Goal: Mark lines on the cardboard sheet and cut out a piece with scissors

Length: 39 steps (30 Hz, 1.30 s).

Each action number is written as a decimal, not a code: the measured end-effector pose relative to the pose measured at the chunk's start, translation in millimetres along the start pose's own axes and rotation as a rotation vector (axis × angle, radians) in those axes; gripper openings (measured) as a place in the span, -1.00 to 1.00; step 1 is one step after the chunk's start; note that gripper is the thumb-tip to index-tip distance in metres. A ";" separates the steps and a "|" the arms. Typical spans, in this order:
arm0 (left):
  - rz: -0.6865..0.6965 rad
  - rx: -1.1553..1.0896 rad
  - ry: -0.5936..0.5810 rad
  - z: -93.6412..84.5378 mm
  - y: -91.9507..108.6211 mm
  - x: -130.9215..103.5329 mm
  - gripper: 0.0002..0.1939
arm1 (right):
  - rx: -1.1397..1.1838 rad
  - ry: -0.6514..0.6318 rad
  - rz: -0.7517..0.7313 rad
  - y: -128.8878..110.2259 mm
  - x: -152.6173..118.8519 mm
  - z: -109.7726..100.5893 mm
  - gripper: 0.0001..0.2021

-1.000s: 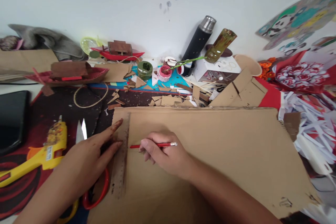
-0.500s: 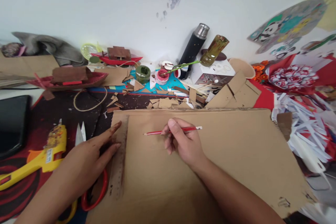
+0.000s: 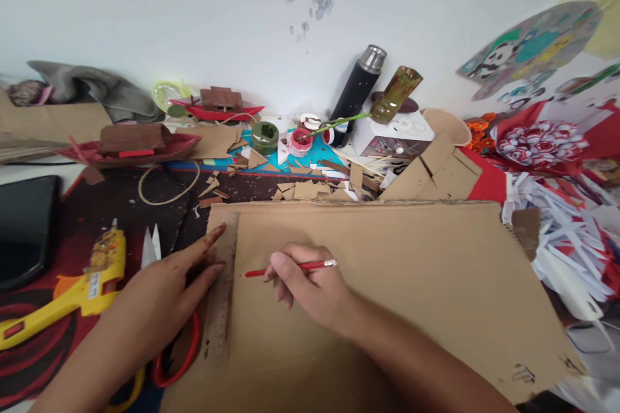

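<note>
A large sheet of brown cardboard (image 3: 411,258) lies flat in front of me. Along its left side rests a clear ruler (image 3: 223,310), running away from me. My left hand (image 3: 169,284) presses on the ruler with its fingers stretched out and apart. Between the thumb and fingers of my right hand (image 3: 305,277) is a red pencil (image 3: 317,265), held nearly level. The pencil's tip points left, close to the ruler's right edge; whether it touches the cardboard I cannot tell.
Scissors (image 3: 181,358) lie partly under my left hand, beside a yellow glue gun (image 3: 104,271). Cardboard scraps (image 3: 310,191), a green paint jar (image 3: 265,137), a black flask (image 3: 357,84) and model boats (image 3: 135,142) stand beyond the sheet. Paper strips (image 3: 566,245) heap at right.
My right hand has moved left and nearer to me with the pencil, bringing its tip close to the ruler. My left hand stays on the ruler.
</note>
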State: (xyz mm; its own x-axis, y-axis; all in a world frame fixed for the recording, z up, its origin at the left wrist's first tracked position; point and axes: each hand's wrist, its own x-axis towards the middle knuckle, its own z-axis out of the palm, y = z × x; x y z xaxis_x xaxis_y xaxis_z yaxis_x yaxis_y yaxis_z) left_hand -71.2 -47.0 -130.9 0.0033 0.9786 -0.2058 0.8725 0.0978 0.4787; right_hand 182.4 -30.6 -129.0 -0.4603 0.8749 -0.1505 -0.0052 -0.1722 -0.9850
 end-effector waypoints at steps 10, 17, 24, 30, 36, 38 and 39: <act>-0.008 -0.021 -0.012 2.1 -1.9 0.5 -0.22 | -0.129 -0.027 -0.086 4.0 3.9 5.2 -0.57; -0.002 -0.031 -0.014 2.4 -4.0 -0.2 -0.24 | -0.191 -0.042 -0.117 0.7 5.6 5.8 -0.61; -0.069 -0.038 -0.059 -0.5 3.3 -0.3 -0.19 | -0.224 -0.068 -0.089 -1.6 6.2 4.7 -0.57; -0.058 -0.022 -0.067 0.0 0.2 -0.6 -0.20 | -0.248 -0.064 -0.106 -1.8 6.7 4.8 -0.60; -0.051 -0.008 -0.049 3.4 -4.2 -0.4 -0.18 | -0.242 -0.058 -0.125 -1.5 6.3 4.8 -0.62; -0.053 -0.010 -0.042 3.4 -4.1 -0.6 -0.19 | -0.241 -0.054 -0.124 -1.3 5.9 4.6 -0.60; -0.050 -0.014 -0.039 3.4 -3.8 -0.8 -0.19 | -0.240 -0.053 -0.119 -1.0 5.7 4.4 -0.60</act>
State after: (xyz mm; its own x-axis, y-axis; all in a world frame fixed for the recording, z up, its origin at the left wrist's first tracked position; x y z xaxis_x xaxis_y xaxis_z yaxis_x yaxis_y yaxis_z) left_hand -72.8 -48.8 -135.5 -0.0214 0.9647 -0.2626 0.8649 0.1496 0.4792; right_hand 175.9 -27.4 -128.5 -0.5148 0.8566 -0.0346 0.1457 0.0477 -0.9882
